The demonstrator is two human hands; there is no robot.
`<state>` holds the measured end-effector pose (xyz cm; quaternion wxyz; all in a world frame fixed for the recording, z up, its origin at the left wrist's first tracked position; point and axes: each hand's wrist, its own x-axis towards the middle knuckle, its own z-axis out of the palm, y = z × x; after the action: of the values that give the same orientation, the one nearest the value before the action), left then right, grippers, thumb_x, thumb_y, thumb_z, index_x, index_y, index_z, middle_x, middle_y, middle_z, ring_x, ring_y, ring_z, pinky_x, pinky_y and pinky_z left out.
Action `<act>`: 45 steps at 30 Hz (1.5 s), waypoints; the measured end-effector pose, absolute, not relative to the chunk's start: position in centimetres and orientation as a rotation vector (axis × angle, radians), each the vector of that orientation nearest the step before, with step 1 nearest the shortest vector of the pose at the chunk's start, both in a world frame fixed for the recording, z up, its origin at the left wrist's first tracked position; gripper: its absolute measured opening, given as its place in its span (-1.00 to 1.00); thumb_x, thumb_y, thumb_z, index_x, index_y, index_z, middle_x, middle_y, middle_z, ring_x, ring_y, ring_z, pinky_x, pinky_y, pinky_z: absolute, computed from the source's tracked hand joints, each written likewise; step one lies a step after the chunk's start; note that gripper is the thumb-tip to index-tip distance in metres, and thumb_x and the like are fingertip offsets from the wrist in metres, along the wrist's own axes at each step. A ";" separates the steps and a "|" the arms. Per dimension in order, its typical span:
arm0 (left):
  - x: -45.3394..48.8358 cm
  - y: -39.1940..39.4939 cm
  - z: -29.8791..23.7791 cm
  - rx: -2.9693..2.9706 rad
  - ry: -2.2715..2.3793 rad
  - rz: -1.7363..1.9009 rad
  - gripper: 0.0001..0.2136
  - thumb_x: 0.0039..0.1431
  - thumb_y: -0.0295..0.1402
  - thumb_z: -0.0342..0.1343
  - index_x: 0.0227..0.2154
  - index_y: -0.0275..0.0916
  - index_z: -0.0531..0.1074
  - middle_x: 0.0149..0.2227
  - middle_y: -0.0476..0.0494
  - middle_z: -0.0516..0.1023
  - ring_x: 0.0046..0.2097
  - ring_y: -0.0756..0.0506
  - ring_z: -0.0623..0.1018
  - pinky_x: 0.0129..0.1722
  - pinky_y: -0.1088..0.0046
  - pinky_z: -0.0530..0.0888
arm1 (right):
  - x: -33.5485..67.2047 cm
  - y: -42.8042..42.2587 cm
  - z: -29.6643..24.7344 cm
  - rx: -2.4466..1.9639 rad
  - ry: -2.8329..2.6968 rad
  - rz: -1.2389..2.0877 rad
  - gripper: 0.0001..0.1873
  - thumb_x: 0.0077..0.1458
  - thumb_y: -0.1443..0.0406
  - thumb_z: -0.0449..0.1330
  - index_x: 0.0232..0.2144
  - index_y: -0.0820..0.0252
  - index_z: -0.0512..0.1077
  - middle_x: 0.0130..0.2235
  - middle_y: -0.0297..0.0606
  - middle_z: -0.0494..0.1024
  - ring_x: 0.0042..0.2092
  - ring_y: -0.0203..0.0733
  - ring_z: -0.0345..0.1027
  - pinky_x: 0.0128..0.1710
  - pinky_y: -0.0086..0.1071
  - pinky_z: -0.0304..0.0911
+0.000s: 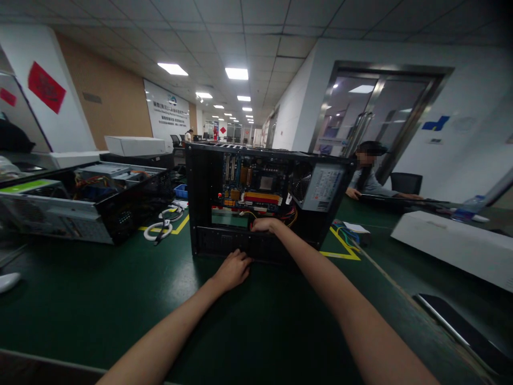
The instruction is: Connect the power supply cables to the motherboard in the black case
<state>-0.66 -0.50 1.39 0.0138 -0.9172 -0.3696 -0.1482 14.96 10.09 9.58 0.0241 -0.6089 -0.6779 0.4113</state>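
An open black computer case [204, 192] stands upright on the green table [80, 299], its side off, showing a blue motherboard [256, 184] and a grey power supply [324, 184]. My left hand [232, 269] rests against the case's lower front edge, fingers curled onto the metal rim. My right hand [264, 224] reaches over the bottom rail into the case, near the coloured cables [290, 216]. Its fingers are bent and partly hidden, so what they hold cannot be made out.
A second open computer case [80, 208] lies at the left. White cables [160, 227] lie beside it. A long white box [457, 246] and a dark flat panel [460, 331] are at the right. A person [368, 176] sits behind the table near glass doors.
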 end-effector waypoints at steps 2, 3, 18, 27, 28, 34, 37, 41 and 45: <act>-0.7 -0.5 1.3 -2.859 -1.144 -0.460 -0.71 0.09 -0.45 -0.06 -0.10 -0.20 0.28 -0.21 -0.15 0.36 -0.13 -0.13 0.31 -0.11 0.32 0.26 | 15.2 9.9 9.9 -1.876 -2.047 1.247 -0.91 -0.11 0.41 0.11 -0.61 0.30 0.31 -0.78 -0.48 0.22 -0.74 -0.45 0.07 -0.70 -0.57 0.06; -0.7 -0.4 1.3 -2.860 -1.141 -0.461 -0.71 0.09 -0.45 -0.05 -0.10 -0.20 0.28 -0.21 -0.14 0.36 -0.13 -0.13 0.31 -0.11 0.32 0.26 | 15.4 9.8 10.0 -1.865 -2.015 1.253 -0.91 -0.11 0.39 0.12 -0.60 0.30 0.31 -0.78 -0.51 0.20 -0.75 -0.48 0.05 -0.71 -0.59 0.03; -0.6 -0.6 1.5 -2.845 -1.143 -0.447 -0.73 0.09 -0.44 -0.05 -0.11 -0.21 0.29 -0.22 -0.15 0.35 -0.14 -0.13 0.30 -0.14 0.34 0.28 | 18.1 8.8 8.7 -1.447 -1.472 1.530 -0.91 -0.14 0.52 0.18 -0.59 0.35 0.34 -0.67 -0.44 0.37 -0.64 -0.50 0.21 -0.60 -0.64 0.13; -0.6 -0.6 1.3 -2.845 -1.143 -0.454 -0.73 0.10 -0.43 -0.06 -0.10 -0.20 0.28 -0.22 -0.14 0.35 -0.15 -0.12 0.31 -0.15 0.35 0.28 | 17.7 8.6 9.4 -1.266 -0.932 1.642 -0.80 -0.01 0.64 -0.01 -0.50 0.34 0.20 -0.55 -0.27 0.38 -0.49 -0.35 0.38 -0.46 -0.51 0.35; -0.6 -0.6 1.4 -2.846 -1.145 -0.454 -0.73 0.10 -0.43 -0.06 -0.10 -0.20 0.28 -0.22 -0.14 0.35 -0.15 -0.13 0.30 -0.15 0.35 0.28 | 17.6 8.5 9.5 -1.228 -0.874 1.645 -0.81 0.01 0.62 -0.02 -0.48 0.32 0.18 -0.53 -0.28 0.36 -0.48 -0.35 0.38 -0.45 -0.50 0.36; -0.6 -0.6 1.3 -2.848 -1.132 -0.460 -0.72 0.09 -0.44 -0.05 -0.10 -0.21 0.28 -0.24 -0.14 0.35 -0.16 -0.12 0.31 -0.17 0.36 0.29 | 16.7 8.5 9.8 -1.216 -0.720 1.578 -0.92 0.14 0.42 -0.08 -0.41 0.22 0.10 -0.50 -0.33 0.29 -0.51 -0.36 0.33 -0.55 -0.45 0.35; -0.6 -0.5 1.2 -2.844 -1.134 -0.474 -0.72 0.09 -0.44 -0.04 -0.10 -0.20 0.28 -0.24 -0.14 0.35 -0.15 -0.12 0.31 -0.15 0.35 0.28 | 16.9 8.8 9.7 -1.265 -0.660 1.608 -0.88 0.15 0.45 -0.15 -0.42 0.20 0.08 -0.46 -0.29 0.30 -0.51 -0.36 0.32 -0.59 -0.48 0.31; -0.5 -0.4 1.1 -2.840 -1.146 -0.453 -0.71 0.08 -0.44 -0.04 -0.09 -0.20 0.28 -0.23 -0.15 0.35 -0.14 -0.13 0.30 -0.14 0.35 0.28 | 17.6 9.5 9.5 -1.313 -0.657 1.690 -0.84 0.13 0.45 -0.18 -0.44 0.22 0.11 -0.42 -0.23 0.34 -0.52 -0.36 0.28 -0.57 -0.46 0.26; -0.6 -0.5 1.2 -2.831 -1.156 -0.445 -0.71 0.10 -0.43 -0.05 -0.09 -0.20 0.28 -0.24 -0.15 0.36 -0.15 -0.13 0.31 -0.15 0.34 0.28 | 17.7 10.0 9.7 -1.346 -0.675 1.681 -0.79 0.12 0.47 -0.19 -0.50 0.22 0.13 -0.48 -0.29 0.32 -0.57 -0.39 0.21 -0.56 -0.48 0.20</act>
<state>-0.56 -0.52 1.21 0.0259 -0.9158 -0.3740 -0.1440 17.72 10.04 9.70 0.4280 -0.5390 -0.2705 0.6731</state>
